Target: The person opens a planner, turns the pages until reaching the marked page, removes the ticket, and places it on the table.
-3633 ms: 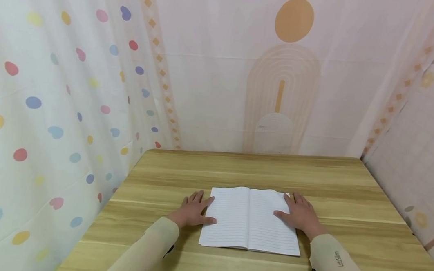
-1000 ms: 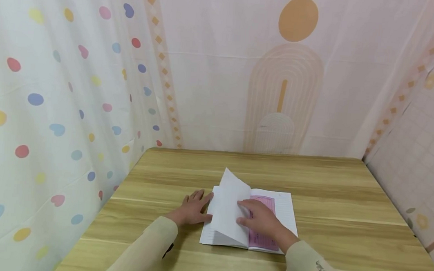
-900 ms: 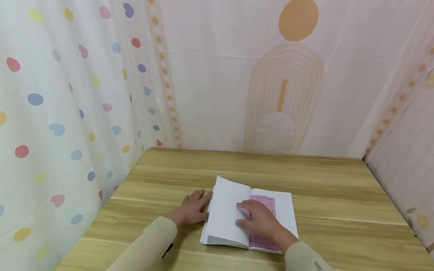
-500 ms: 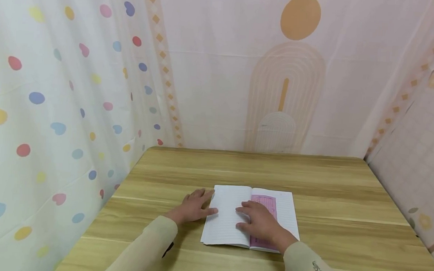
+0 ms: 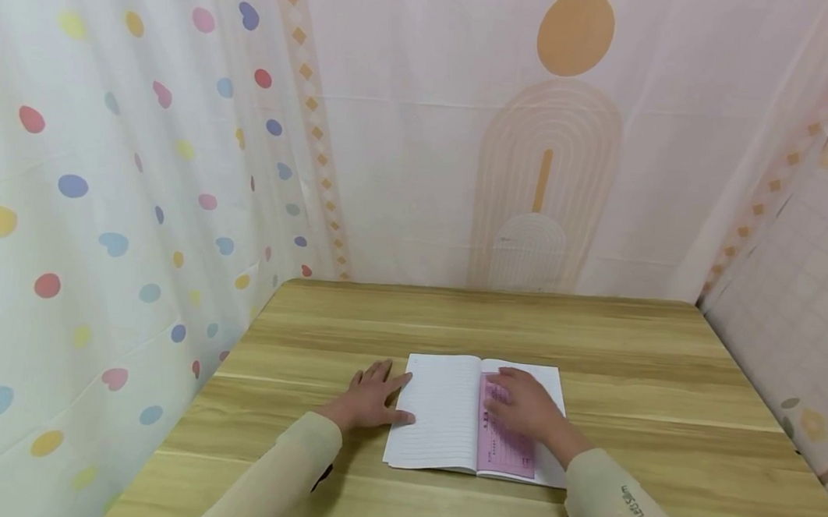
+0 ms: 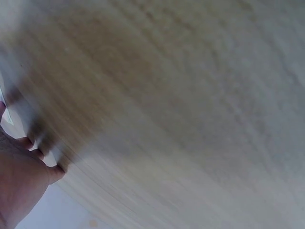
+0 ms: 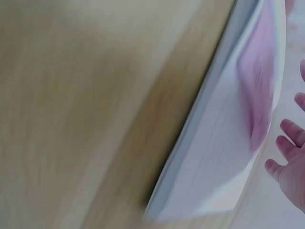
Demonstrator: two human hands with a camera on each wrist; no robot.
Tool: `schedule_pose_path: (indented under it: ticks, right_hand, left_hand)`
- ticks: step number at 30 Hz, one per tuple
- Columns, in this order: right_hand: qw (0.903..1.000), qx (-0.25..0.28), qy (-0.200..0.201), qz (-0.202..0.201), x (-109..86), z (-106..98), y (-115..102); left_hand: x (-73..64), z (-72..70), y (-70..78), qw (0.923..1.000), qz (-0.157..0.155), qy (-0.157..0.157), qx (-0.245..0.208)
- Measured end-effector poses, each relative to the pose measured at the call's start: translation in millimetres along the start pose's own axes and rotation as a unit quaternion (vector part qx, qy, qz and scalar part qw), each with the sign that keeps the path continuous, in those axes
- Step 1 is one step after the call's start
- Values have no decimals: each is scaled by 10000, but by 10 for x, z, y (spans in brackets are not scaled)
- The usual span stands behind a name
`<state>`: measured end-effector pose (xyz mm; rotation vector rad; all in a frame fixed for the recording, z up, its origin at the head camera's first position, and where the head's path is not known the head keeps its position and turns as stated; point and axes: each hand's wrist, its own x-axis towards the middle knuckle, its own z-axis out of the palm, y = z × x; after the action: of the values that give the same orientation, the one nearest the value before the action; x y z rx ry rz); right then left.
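Observation:
An open notebook (image 5: 441, 416) with lined white pages lies flat on the table. Over its right page, beside the central fold, is a pink printed slip (image 5: 509, 455). My left hand (image 5: 364, 402) rests at the notebook's left edge, fingers spread, with the thumb on the page margin. My right hand (image 5: 526, 405) is over the upper part of the slip and hides some of it. In the right wrist view the fingers of that hand (image 7: 294, 143) are spread and relaxed, and the pink slip (image 7: 262, 76) bows up a little from the page.
The wood-grain table (image 5: 355, 318) spreads around the notebook. Behind it hangs a pale curtain (image 5: 418, 173) with an arch print. A curtain with coloured dots (image 5: 103, 289) runs along the left side, and a pale patterned cloth (image 5: 791, 309) along the right.
A page was turned over to the left and now lies flat, uncovering the pink slip. My right hand has since moved right, from the left page to over the slip. The left hand stays at the left edge.

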<state>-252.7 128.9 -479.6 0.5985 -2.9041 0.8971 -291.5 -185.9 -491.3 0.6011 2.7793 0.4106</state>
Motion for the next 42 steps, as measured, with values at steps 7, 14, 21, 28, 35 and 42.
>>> schedule_pose_path:
  ticks: [7, 14, 21, 28, 35, 42]
  right_hand:
    - [9949, -448, -99, 896, -76, -134, 303]
    - [9878, -761, -481, 1267, -125, -140, 388]
    - [9899, -758, -350, 1147, -138, -142, 393]
    - [9958, -468, 299, 734, -122, -139, 457]
    - [9882, 759, 684, 1138, -138, -349, 591]
    - [9762, 1176, 326, 1791, -277, -697, 846]
  left_hand:
    - [0, 6, -1, 10000, -14, -26, 59]
    - [-22, -14, 21, 10000, 10, -10, -7]
    - [-29, -21, 33, 10000, -36, 6, 11]
    - [-43, -36, 60, 10000, -21, -20, -44]
    - [-47, -20, 61, 10000, -24, -28, -63]
    - [-41, -23, 53, 10000, -31, -11, -61]
